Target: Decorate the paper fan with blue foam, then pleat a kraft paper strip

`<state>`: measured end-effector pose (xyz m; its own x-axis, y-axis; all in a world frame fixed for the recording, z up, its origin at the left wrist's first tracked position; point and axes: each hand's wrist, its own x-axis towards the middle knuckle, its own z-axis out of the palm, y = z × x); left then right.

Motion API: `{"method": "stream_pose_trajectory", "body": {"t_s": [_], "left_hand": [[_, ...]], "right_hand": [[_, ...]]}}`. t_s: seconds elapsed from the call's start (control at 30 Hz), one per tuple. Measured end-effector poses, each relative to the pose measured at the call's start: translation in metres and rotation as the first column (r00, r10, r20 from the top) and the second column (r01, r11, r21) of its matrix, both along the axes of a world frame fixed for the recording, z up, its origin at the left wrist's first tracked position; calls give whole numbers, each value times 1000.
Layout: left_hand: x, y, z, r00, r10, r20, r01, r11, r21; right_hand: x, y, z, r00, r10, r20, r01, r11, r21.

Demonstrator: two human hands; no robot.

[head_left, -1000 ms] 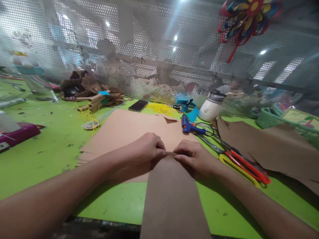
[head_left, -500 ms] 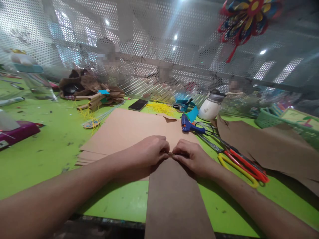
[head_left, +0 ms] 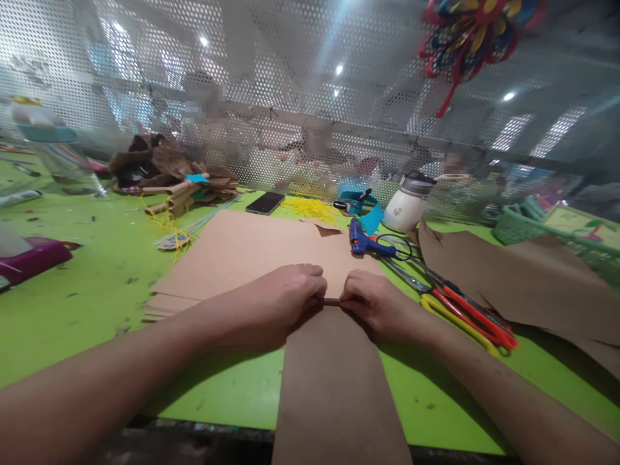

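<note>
A long brown paper strip point(head_left: 339, 381) runs from the near table edge up to both hands, and its far end is folded or rolled into a narrow edge. My left hand point(head_left: 295, 294) pinches the left end of that edge. At the right end, my right hand point(head_left: 371, 300) pinches it between thumb and fingers. A short stretch of the rolled edge shows between the hands. Beneath and beyond them lies a stack of light brown paper sheets point(head_left: 252, 242).
On the right are a blue glue gun point(head_left: 363, 240), scissors with red and yellow handles point(head_left: 477, 316), brown paper point(head_left: 518, 284) and a green basket point(head_left: 513, 226). Farther back stand a phone point(head_left: 265, 202) and white bottle point(head_left: 407, 203). A purple box point(head_left: 41, 258) sits left.
My hands have moved slightly apart along the folded edge, so more of it shows between them. The whole view has shifted a little.
</note>
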<state>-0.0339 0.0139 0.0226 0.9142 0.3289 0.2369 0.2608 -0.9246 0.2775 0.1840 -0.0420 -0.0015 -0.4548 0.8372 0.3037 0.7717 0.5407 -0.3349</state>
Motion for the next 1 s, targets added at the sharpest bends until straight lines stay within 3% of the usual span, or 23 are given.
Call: {"method": "stream_pose_trajectory", "body": {"t_s": [0.3,0.5,0.73,0.87,1.0], "left_hand": [[-4,4,3,989,101,-106,-97,995,38],[-3,-1,10,990,38,-133,-14,984,176],[1,-2,0,965,-17,-263,138,883,449],[0,-4,-2,966,-30,-255,144,886,440],[0,-7,12,976,35,-216,36,948,317]], "right_hand": [[14,-6,0,998,15,62,-15,1000,5],[14,-9,-2,980,9,197,-19,999,50],[13,-14,-7,955,-32,295,-3,993,119],[5,-22,-4,926,-79,369,21,987,159],[-1,-27,-2,896,-111,430,15,975,220]]}}
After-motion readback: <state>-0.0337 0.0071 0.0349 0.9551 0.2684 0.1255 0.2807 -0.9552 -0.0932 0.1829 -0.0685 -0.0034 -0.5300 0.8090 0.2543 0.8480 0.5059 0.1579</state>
